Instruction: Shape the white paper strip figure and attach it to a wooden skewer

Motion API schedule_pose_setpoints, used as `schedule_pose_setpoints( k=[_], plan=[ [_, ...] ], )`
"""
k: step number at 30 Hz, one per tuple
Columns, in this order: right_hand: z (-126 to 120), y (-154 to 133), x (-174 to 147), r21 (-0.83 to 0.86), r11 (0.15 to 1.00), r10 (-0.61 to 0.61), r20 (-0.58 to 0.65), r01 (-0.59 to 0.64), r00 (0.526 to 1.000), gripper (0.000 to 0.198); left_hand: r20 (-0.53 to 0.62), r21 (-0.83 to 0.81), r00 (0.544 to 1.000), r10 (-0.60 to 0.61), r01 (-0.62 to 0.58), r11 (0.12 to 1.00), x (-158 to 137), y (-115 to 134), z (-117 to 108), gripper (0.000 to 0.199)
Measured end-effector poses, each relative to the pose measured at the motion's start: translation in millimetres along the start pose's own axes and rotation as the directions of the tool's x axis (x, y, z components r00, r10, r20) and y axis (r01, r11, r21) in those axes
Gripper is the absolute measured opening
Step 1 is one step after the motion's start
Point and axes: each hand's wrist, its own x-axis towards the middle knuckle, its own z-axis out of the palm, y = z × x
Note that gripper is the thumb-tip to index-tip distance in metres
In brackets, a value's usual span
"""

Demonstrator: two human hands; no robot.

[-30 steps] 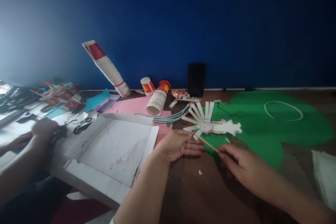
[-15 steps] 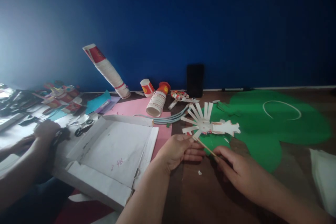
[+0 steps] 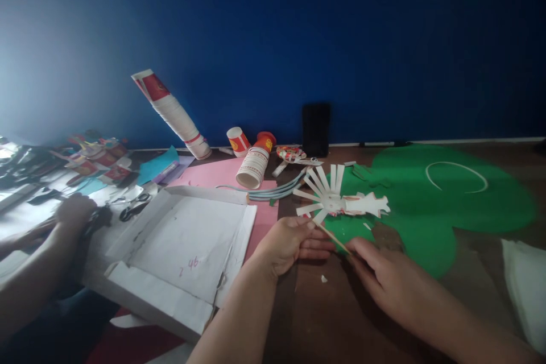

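Note:
A thin wooden stick (image 3: 333, 236) slants between my two hands above the brown table. Its upper left end sits at the thumb and index finger of my left hand (image 3: 296, 244), whose other fingers stretch out to the right below it. The lower right end is pinched by my right hand (image 3: 379, 270), partly hidden behind the fingers. Just beyond the stick lies a cut paper cup (image 3: 333, 202), its wall sliced into strips fanned outward, with a white paper cutout (image 3: 367, 205) edged in red on its right side.
Green paper (image 3: 435, 210) covers the right part, with a white curved strip (image 3: 458, 165) on it. At left lies a white cardboard box lid (image 3: 187, 239). Stacked paper cups (image 3: 181, 119), grey cable (image 3: 273, 193) and a black phone-like slab (image 3: 316, 129) stand behind. Another person's hand (image 3: 74, 213) is far left.
The view has shifted very slightly. My right hand has edged a little toward the upper left along with the stick's lower end; otherwise the hold looks the same.

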Motion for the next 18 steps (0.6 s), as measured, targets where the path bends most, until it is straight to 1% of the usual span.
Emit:
schedule_pose_setpoints(
  k=[5,11,15,18],
  plan=[
    [3.5,1.7,-1.6,-0.166,0.985,-0.056,-0.018,0.053,0.998,0.020,0.005,-0.018,1.000,0.010,-0.010,1.000,-0.2,-0.3,1.6,0.031],
    [2.9,1.2,-2.3,-0.287,0.952,-0.138,-0.088,0.108,0.986,0.020,0.025,-0.028,1.000,0.007,-0.007,1.000,-1.0,2.2,3.6,0.029],
    [1.6,0.3,-0.9,-0.285,0.952,-0.144,-0.090,0.113,0.985,0.023,0.029,-0.021,1.000,0.006,-0.006,1.000,-1.6,3.3,2.9,0.029],
    [0.7,0.2,0.2,-0.231,0.969,-0.103,-0.058,0.087,0.993,0.023,0.051,-0.014,0.999,0.016,-0.015,1.000,-1.8,3.4,2.0,0.031]
  ],
)
